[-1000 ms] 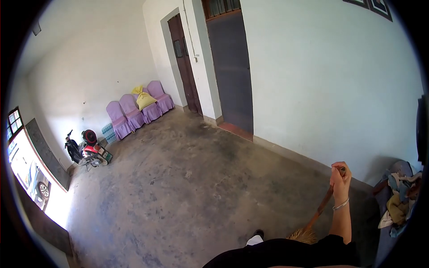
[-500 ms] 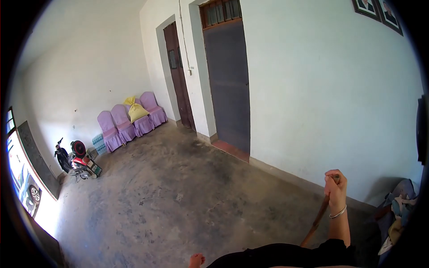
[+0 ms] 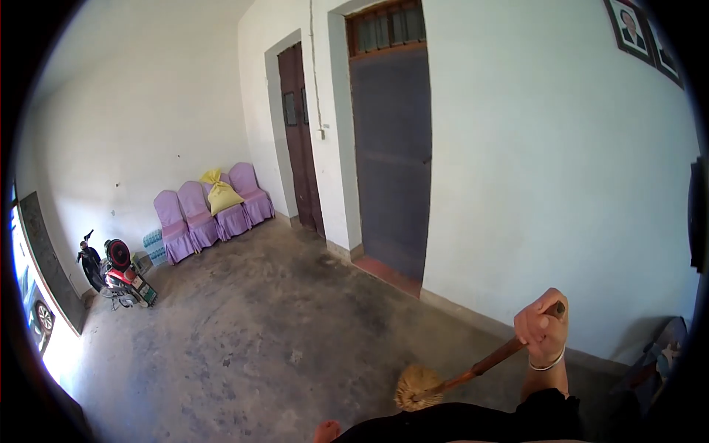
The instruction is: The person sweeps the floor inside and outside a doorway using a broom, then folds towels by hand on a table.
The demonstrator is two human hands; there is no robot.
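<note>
My right hand (image 3: 543,325) is closed around the upper end of a wooden broom handle (image 3: 495,358), with a bracelet on the wrist. The handle slants down to the left. At its lower end is a rounded, straw-coloured broom head (image 3: 419,387), partly behind my dark clothing; whether it touches the floor is hard to make out. At the bottom edge, what looks like my left hand (image 3: 326,430) shows only in small part, and its fingers are mostly cut off by the frame.
Concrete floor (image 3: 244,354) stretches ahead. Lilac-covered chairs (image 3: 196,210), one bearing a yellow sack (image 3: 223,196), line the far wall. A motorbike (image 3: 122,277) stands near the doorway at left. A grey door (image 3: 390,162) is ahead; a cloth pile (image 3: 661,362) lies at right.
My right hand has shifted slightly left and tilted the handle flatter, and the broom head has come into view. The camera view has turned a little.
</note>
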